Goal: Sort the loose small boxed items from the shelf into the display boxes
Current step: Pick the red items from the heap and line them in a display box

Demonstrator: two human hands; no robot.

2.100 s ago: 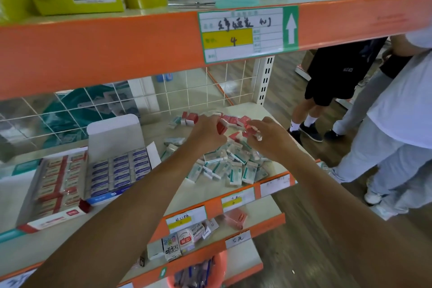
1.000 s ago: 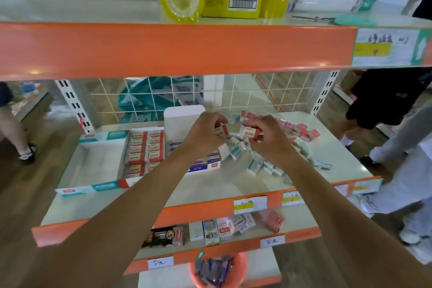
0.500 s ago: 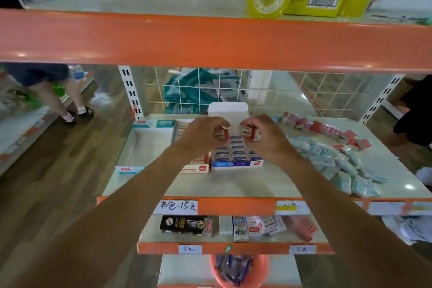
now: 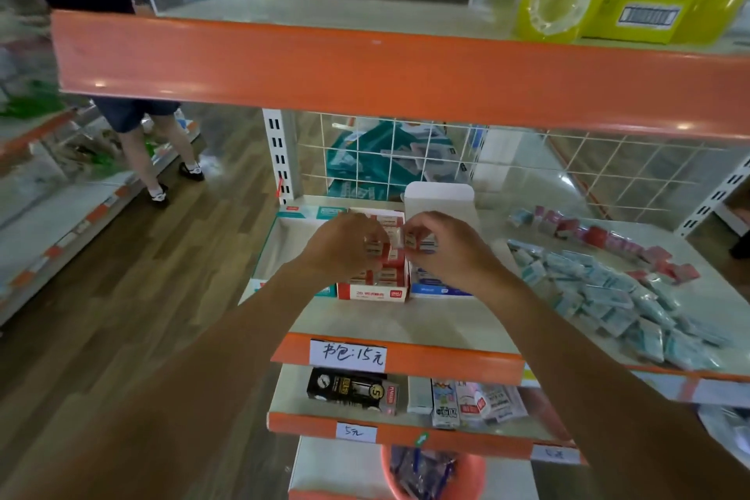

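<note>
Red-white small box (image 4: 422,244), long axis sideways, pinched in right grip (image 4: 444,248); left grip (image 4: 345,250) clasps another.

Bare along all that shows: two forearms, broad at 7 and 5 o'clock by the lower edge, tapering to slim wrists near centre, ending in a bare left hand (image 4: 345,246) and a bare right hand (image 4: 444,248).

Left hand (image 4: 345,250) grips small red box (image 4: 374,248) over red display box (image 4: 371,293) | right hand (image 4: 444,252) pinches second small box (image 4: 421,244) close beside, above blue display box (image 4: 440,290) | loose teal packs (image 4: 608,296) and loose red boxes (image 4: 600,236) heaped rightward on shelf (image 4: 426,321).
</note>
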